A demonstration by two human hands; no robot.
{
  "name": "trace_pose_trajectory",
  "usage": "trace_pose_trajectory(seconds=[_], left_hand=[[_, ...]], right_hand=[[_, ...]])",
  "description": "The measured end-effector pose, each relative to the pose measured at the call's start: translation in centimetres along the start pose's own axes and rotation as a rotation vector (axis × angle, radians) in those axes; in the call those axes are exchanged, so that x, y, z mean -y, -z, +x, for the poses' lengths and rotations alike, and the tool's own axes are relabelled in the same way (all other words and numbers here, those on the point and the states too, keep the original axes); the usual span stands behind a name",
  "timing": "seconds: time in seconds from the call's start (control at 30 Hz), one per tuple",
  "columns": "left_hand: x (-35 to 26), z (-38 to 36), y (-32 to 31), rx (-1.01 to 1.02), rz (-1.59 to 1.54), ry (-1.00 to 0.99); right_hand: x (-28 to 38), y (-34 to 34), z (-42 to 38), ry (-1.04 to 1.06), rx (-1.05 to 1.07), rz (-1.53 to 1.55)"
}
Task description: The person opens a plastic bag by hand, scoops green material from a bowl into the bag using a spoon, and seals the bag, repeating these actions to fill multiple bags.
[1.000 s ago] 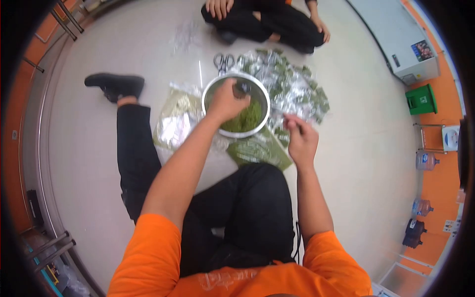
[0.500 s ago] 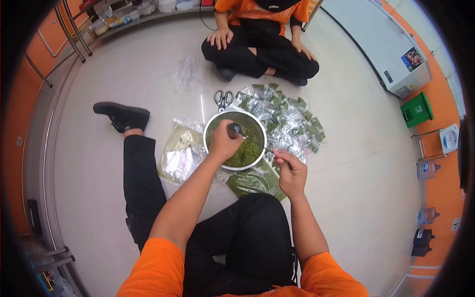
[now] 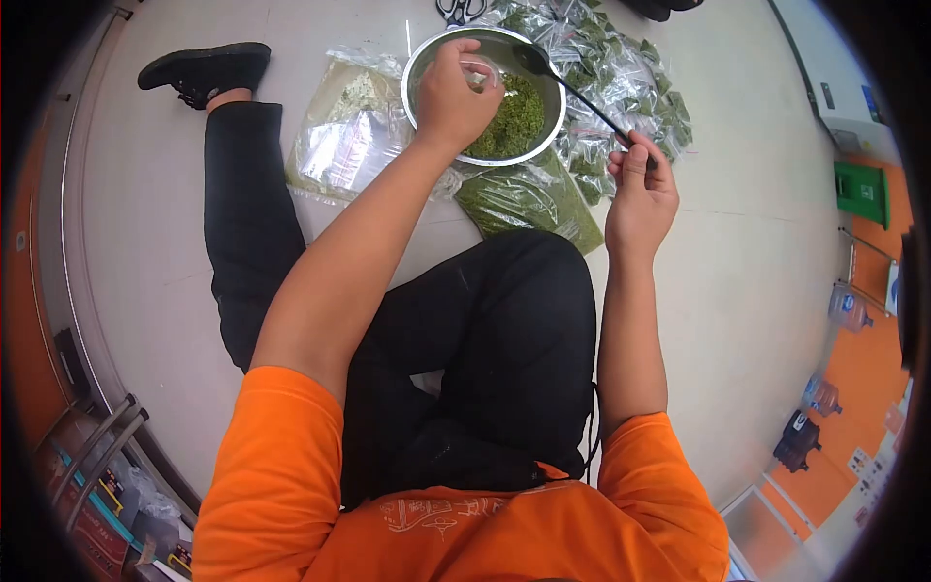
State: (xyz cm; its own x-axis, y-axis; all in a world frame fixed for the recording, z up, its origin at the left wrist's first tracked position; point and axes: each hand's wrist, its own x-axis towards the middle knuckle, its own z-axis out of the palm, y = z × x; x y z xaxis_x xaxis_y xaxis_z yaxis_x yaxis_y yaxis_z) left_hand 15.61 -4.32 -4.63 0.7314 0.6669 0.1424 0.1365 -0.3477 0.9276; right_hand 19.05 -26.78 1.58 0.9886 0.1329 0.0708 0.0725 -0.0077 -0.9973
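Over the left part of a steel bowl (image 3: 411, 116), my left hand (image 3: 456, 102) is closed with its fingers curled round what looks like a small clear plastic bag (image 3: 482, 70), mostly hidden by the hand. Moist green crumbly stuff (image 3: 519, 114) lies inside the bowl. My right hand (image 3: 642, 194), right of the bowl, pinches the handle end of a black long-handled spoon (image 3: 592, 105). Its round head hangs above the bowl's far right side, tilted, near my left fingers. Whether the spoon carries anything is hard to see.
Many small filled clear bags (image 3: 635, 92) lie right of the bowl. A large green-filled bag (image 3: 529, 204) sits before it, a pale-filled bag (image 3: 344, 136) to its left. Scissors (image 3: 460, 10) lie beyond. My outstretched leg (image 3: 252, 223) is at left.
The view has tipped down toward my lap. The spoon's head has come away from my left hand to the far right of the bowl, and my right hand has moved outward with the handle.
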Motion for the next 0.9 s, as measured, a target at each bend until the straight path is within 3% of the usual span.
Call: trace_pose_trajectory(seconds=[0.13, 0.17, 0.27, 0.3, 0.4, 0.43, 0.57, 0.67, 0.73, 0.8, 0.9], left_hand=[[0.2, -0.1, 0.1, -0.030, 0.086, -0.106], [0.2, 0.1, 0.2, -0.059, 0.120, -0.165], [-0.6, -0.7, 0.0, -0.028, 0.163, -0.245], [-0.9, -1.0, 0.1, 0.043, 0.175, -0.233], [-1.4, -1.9, -0.2, 0.113, 0.255, -0.367], [-1.5, -2.0, 0.1, 0.211, 0.217, -0.314], [-2.1, -2.0, 2.8, 0.105, 0.260, -0.264], [-2.7, -3.6, 8.5, 0.054, 0.413, -0.135], [-3.5, -5.8, 13.3, 0.193, 0.464, 0.128], [-3.4, -8.2, 17.3, 0.288, 0.497, 0.236], [-0.2, -9.6, 20.3, 0.214, 0.362, 0.364]], right_hand=[[-3.7, -0.2, 1.1, -0.310, 0.106, -0.058], [-5.5, 0.3, 1.1, -0.048, 0.094, -0.389], [-1.5, -1.6, 0.4, 0.687, 0.116, -0.939], [-1.3, -2.2, 0.8, 0.628, 0.295, -0.752], [1.2, -5.7, 0.4, 0.353, 0.517, -0.572], [0.4, -6.1, 1.1, 0.388, 0.558, -0.546], [1.4, -9.0, 2.0, 0.268, 0.466, -0.574], [2.4, -12.2, 2.9, 0.343, 0.465, -0.579], [1.0, -15.1, 4.4, 0.305, 0.466, -0.516], [0.3, -18.2, 5.2, 0.317, 0.458, -0.491], [-1.6, -22.9, 5.8, 0.464, 0.413, -0.538]])
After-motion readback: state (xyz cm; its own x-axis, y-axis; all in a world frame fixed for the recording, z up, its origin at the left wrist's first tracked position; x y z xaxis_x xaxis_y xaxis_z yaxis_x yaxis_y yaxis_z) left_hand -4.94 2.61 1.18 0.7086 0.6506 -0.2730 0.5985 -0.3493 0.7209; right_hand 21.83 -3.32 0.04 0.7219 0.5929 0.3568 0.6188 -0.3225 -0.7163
